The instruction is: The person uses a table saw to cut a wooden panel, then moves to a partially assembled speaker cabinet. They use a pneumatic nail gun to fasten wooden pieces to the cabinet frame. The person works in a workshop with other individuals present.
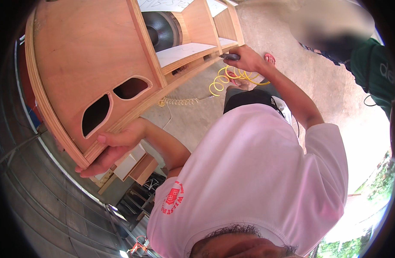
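Status: big box-shaped cabinet of layered plywood with a reddish-brown face panel [77, 51], upper left of frame, looks mid-build to me, carcass mostly up

Done, as far as visible: outer walls and dividers are in place. Two rounded dark cutouts, the lower-left one [96, 115] and its neighbour [130, 87], are cut through the face panel near its lower edge. Black round speaker cone [163, 32] sits inside the bay at top centre; can't tell if it's fastened. Inner faces there are white with handwriting

Left, my read: bays at top centre are uncovered, plywood edges are raw, no paint or grille in sight. Closing up and finishing probably remain. Far side of the cabinet is out of view, can't call it

Hands: left hand [126, 135] grips the cabinet's lower corner, thumb on top, fingers under the edge. Right hand [247, 59], top centre, is closed around a dark handheld tool [229, 56] at the cabinet's near edge; exact kind unclear

Around: bright yellow coiled hose [210, 89] hangs below the right hand, link to the tool not clear. Person in a dark green shirt [373, 64] at upper right
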A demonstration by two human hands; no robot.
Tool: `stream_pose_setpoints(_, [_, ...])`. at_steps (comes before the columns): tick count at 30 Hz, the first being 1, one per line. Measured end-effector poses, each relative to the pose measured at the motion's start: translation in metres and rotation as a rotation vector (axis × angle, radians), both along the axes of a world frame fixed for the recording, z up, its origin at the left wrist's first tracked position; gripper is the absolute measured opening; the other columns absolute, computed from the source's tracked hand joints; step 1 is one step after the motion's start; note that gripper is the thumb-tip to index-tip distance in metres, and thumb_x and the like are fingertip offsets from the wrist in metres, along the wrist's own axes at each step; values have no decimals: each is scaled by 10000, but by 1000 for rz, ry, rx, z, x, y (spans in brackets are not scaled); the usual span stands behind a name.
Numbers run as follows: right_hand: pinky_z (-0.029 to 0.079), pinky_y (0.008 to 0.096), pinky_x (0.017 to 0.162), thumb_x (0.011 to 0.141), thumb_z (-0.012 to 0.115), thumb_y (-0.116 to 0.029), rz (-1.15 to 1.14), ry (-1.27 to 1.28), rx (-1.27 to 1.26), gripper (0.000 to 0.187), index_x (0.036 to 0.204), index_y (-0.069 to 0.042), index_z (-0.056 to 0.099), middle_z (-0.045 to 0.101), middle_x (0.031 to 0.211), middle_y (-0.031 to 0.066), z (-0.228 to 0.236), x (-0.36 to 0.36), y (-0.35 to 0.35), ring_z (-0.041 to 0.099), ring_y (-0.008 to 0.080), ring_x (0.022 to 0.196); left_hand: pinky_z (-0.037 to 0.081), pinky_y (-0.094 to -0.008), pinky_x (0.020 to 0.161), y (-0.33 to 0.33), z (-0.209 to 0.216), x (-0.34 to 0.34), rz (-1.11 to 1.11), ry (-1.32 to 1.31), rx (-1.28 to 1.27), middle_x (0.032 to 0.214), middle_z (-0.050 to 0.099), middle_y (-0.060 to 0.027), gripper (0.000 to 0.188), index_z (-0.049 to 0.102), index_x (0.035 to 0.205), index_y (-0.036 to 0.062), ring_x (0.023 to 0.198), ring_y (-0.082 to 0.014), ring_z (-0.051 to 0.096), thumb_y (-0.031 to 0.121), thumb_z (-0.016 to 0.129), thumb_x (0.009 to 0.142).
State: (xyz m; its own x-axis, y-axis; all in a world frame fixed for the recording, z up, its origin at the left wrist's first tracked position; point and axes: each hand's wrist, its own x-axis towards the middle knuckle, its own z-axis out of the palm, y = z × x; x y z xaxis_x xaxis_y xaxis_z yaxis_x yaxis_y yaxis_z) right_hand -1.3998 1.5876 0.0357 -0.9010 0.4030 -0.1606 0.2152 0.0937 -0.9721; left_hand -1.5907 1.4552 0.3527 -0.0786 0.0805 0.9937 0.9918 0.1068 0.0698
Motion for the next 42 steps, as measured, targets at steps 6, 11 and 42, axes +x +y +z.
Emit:
stream_pose_setpoints(6, [529, 402, 751, 907, 712, -376, 48, 49, -122, 370, 1010, -23, 752, 716, 814, 161, 62, -7, 6, 667, 300, 755, 424, -533, 1145, 0, -1, -2, -42, 28, 0, 1488, 367, -240, 872, 186, 1595, 24, 1391, -390, 470, 242, 705, 929])
stream_pose_setpoints(11, [529, 420, 736, 908, 700, -406, 140, 76, -107, 403, 981, -14, 762, 716, 796, 165, 112, -23, 13, 668, 302, 733, 451, -518, 1121, -2, 0, 0, 57, 42, -36, 1495, 318, -224, 872, 184, 1588, 24, 1382, -366, 471, 281, 702, 935])
stream_pose_setpoints(42, [546, 484, 860, 795, 699, -344, 129, -84, 58, 419, 1094, -56, 759, 752, 966, 215, -18, -38, 4, 704, 400, 927, 280, -520, 1177, 1, -1, 8, 243, 52, -28, 1581, 209, -215, 969, 176, 1601, -29, 1471, -341, 270, 389, 714, 912])
